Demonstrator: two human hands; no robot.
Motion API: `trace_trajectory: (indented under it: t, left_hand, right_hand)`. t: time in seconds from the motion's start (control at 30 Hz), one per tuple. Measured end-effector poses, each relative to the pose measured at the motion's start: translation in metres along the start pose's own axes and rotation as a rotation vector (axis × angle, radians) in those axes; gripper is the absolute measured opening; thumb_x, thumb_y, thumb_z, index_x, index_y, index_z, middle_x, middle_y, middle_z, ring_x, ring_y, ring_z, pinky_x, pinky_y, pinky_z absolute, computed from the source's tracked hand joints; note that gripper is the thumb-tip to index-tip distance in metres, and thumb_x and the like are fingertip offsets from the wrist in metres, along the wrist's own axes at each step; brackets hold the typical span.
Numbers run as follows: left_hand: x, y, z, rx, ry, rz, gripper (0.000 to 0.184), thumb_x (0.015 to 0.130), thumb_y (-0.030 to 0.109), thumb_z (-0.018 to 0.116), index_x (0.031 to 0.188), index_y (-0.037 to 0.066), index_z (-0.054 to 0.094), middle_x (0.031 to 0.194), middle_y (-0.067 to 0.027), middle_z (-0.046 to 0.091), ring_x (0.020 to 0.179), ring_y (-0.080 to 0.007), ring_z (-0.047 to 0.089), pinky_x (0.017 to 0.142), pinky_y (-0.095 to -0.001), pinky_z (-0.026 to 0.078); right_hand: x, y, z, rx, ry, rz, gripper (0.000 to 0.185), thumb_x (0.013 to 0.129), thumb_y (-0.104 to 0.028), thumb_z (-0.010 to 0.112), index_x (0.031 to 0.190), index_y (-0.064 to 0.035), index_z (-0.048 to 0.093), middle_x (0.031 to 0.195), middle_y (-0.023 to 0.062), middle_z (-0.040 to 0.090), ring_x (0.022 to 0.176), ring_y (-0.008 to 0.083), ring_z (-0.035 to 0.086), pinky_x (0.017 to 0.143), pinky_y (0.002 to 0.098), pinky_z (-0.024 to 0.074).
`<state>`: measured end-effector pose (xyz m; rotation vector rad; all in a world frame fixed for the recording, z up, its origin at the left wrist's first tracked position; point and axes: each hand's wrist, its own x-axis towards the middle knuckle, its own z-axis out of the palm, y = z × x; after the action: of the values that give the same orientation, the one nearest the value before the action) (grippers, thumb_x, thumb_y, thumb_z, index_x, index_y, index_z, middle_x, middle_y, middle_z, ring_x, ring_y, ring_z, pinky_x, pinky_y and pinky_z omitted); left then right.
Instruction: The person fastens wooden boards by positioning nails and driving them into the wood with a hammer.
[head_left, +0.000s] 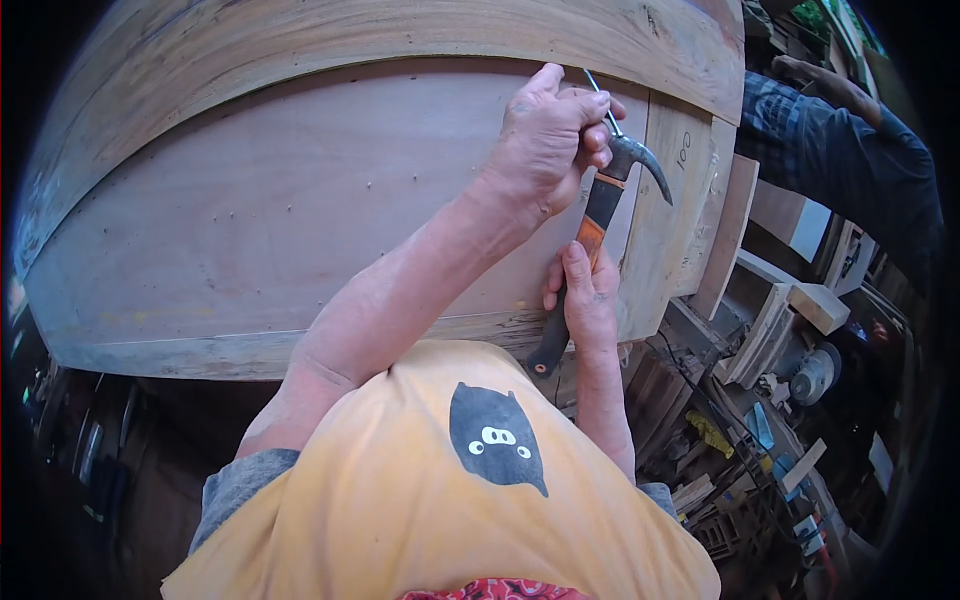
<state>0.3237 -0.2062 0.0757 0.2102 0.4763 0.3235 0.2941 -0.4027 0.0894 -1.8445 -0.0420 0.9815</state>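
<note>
Nearest: yellow shirt, with dark pig print on its front and red patterned cloth at the bottom. Beyond it, grasped around the handle in the right hand: hammer, held aslant by the right edge of the panel, head uppermost, claw curving right, butt below the panel's lower edge. Pinched between thumb and fingers of the left hand: thin metal rod, near the panel's upper right corner. Upper end at the lower edge of the curved plank, lower end right by the hammer's head; cannot tell whether touching.

Scattered over the panel, small specks. Along its right edge, upright board with dark lettering. Farther right, wood block, round grey disc and yellow cloth among clutter. Past the plank's right end, another person in dark blue clothing.
</note>
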Motion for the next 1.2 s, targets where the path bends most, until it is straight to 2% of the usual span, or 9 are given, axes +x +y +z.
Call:
trace_trajectory:
  t: [0.13,0.3,0.5,0.73,0.87,0.9,1.0,1.03,1.2]
  left_hand:
    - [-0.011,0.006,-0.003,0.005,0.074,0.014,0.011,0.099,0.004,0.060,0.104,0.001,0.052,0.096,-0.0107,0.060,0.065,-0.0063,0.051,0.056,-0.0256,0.046]
    - [-0.013,0.035,-0.020,-0.212,0.019,-0.036,0.013,0.100,0.009,0.061,0.099,-0.005,0.061,0.078,-0.0028,0.055,0.064,-0.0069,0.045,0.057,-0.0234,0.042]
    - [-0.017,0.039,-0.034,-0.337,-0.058,-0.045,0.014,0.103,0.010,0.057,0.105,-0.004,0.057,0.086,-0.0032,0.056,0.068,-0.0086,0.046,0.062,-0.0265,0.044]
    - [-0.027,0.052,-0.053,-0.190,0.003,0.040,0.020,0.103,0.009,0.056,0.119,-0.004,0.055,0.094,-0.0052,0.060,0.068,-0.0094,0.046,0.063,-0.0269,0.043]
    - [-0.036,0.058,-0.051,0.909,0.084,0.016,0.051,0.095,0.004,0.057,0.143,-0.008,0.047,0.083,-0.0017,0.059,0.063,-0.0083,0.048,0.059,-0.0256,0.044]
    - [-0.033,0.053,-0.052,1.414,0.012,0.232,0.065,0.089,0.002,0.055,0.153,-0.001,0.041,0.079,-0.0086,0.064,0.064,-0.0173,0.060,0.061,-0.0325,0.050]
    - [-0.028,0.042,-0.037,2.210,-0.145,0.464,0.066,0.085,0.005,0.056,0.150,0.002,0.046,0.084,-0.0163,0.071,0.070,-0.0318,0.069,0.068,-0.0446,0.056]
    - [-0.024,0.036,-0.027,2.233,-0.107,0.289,0.071,0.084,0.001,0.054,0.153,0.016,0.047,0.087,-0.0213,0.069,0.080,-0.0389,0.069,0.072,-0.0497,0.054]
    - [-0.009,0.027,-0.012,2.384,-0.171,0.222,0.069,0.085,0.001,0.055,0.152,0.017,0.049,0.087,-0.0160,0.071,0.078,-0.0364,0.070,0.071,-0.0478,0.056]
  right_hand:
    - [0.002,0.004,-0.005,0.031,0.000,0.024,0.034,0.107,-0.038,0.056,0.101,-0.0052,0.055,0.067,0.0031,0.054,0.050,0.0124,0.053,0.048,0.0262,0.0439]
    - [0.005,0.006,-0.007,0.075,-0.007,0.039,0.034,0.106,-0.038,0.057,0.102,-0.0046,0.055,0.066,0.0033,0.055,0.050,0.0127,0.054,0.048,0.0263,0.0447]
    - [0.006,0.005,-0.008,0.063,-0.004,0.035,0.036,0.106,-0.039,0.057,0.102,-0.0035,0.055,0.065,0.0037,0.056,0.050,0.0125,0.055,0.049,0.0264,0.0450]
    - [0.005,0.000,-0.006,0.091,0.000,0.052,0.038,0.106,-0.040,0.057,0.099,-0.0030,0.054,0.064,0.0036,0.058,0.051,0.0119,0.055,0.051,0.0263,0.0441]
    - [0.006,0.000,-0.008,0.094,-0.009,0.045,0.038,0.106,-0.040,0.057,0.099,-0.0027,0.054,0.064,0.0034,0.058,0.052,0.0114,0.055,0.051,0.0264,0.0443]
    - [0.006,0.000,-0.009,0.092,-0.010,0.048,0.038,0.106,-0.040,0.057,0.100,-0.0026,0.054,0.064,0.0034,0.058,0.052,0.0113,0.055,0.051,0.0264,0.0444]
    - [0.005,0.001,-0.010,0.099,-0.019,0.054,0.039,0.106,-0.040,0.057,0.100,-0.0023,0.054,0.064,0.0032,0.058,0.052,0.0111,0.055,0.052,0.0264,0.0446]
    - [0.006,0.002,-0.010,0.111,-0.024,0.050,0.039,0.106,-0.040,0.057,0.101,-0.0021,0.054,0.065,0.0032,0.058,0.052,0.0111,0.055,0.052,0.0264,0.0446]
    - [0.006,0.006,-0.011,0.154,-0.014,0.020,0.039,0.106,-0.040,0.056,0.107,-0.0012,0.055,0.067,0.0044,0.056,0.050,0.0122,0.054,0.049,0.0254,0.0448]
